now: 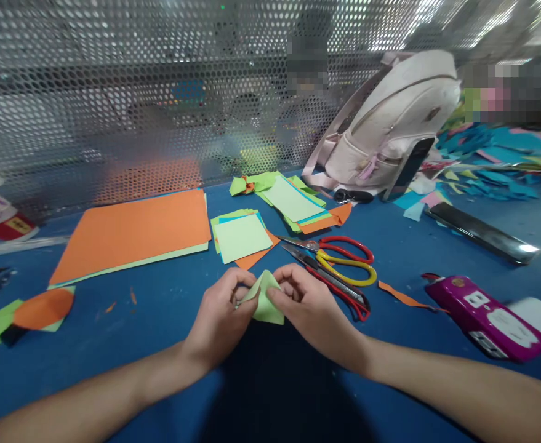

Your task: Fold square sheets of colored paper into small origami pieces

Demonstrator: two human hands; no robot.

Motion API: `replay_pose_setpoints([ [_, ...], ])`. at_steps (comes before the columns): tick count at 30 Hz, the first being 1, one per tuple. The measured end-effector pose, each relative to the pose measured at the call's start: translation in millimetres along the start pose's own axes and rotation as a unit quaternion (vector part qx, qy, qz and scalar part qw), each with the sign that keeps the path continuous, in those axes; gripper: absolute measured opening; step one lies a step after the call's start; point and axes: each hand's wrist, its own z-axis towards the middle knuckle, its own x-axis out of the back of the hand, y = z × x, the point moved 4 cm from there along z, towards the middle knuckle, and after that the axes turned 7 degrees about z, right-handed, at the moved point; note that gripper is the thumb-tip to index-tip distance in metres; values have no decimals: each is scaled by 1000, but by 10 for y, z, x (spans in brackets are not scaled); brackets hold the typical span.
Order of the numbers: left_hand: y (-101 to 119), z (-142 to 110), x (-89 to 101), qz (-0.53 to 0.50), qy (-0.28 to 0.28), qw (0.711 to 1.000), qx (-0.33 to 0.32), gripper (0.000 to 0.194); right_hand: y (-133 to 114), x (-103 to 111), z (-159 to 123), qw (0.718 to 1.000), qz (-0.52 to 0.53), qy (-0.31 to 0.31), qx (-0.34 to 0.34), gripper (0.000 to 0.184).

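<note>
Between my two hands is a small sheet of light green paper (268, 307), partly folded, with a peak standing up at its top. My left hand (226, 314) pinches its left side between thumb and fingers. On the right side, my right hand (304, 304) grips it the same way, thumb in front. Just beyond my hands lies a stack of square papers (242, 239), pale green on top. Scissors (346, 261) with red and yellow handles rest right of the stack, beside a red and black utility knife (337, 286).
Large orange sheets (136, 231) lie at the left, with cut paper pieces (44, 311) nearer me. More paper strips (293, 200), a pale backpack (390, 123), a phone (408, 169), a black stapler-like bar (482, 232) and a purple case (489, 317) lie behind and right. Perforated metal (113, 92) borders the table.
</note>
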Motion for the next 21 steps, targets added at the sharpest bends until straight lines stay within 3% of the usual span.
replay_pose_setpoints([
  [3,-42,-9,-34,-13,-11,1000,24,6,23,28,28,1000,-18,13,-8,13],
  [6,-59,-6,-42,-30,-10,999,-10,11,31,51,66,999,-37,19,-3,12],
  [9,31,-4,2,21,12,990,-141,9,14,70,86,999,-49,19,3,11],
  [11,117,-20,30,79,26,967,-242,13,-2,79,92,998,-55,19,5,12],
  [13,168,-32,46,116,36,947,-298,17,-15,86,96,998,-58,17,8,13],
  [21,183,-30,48,141,44,937,-316,19,-11,118,114,998,-60,9,16,15],
])
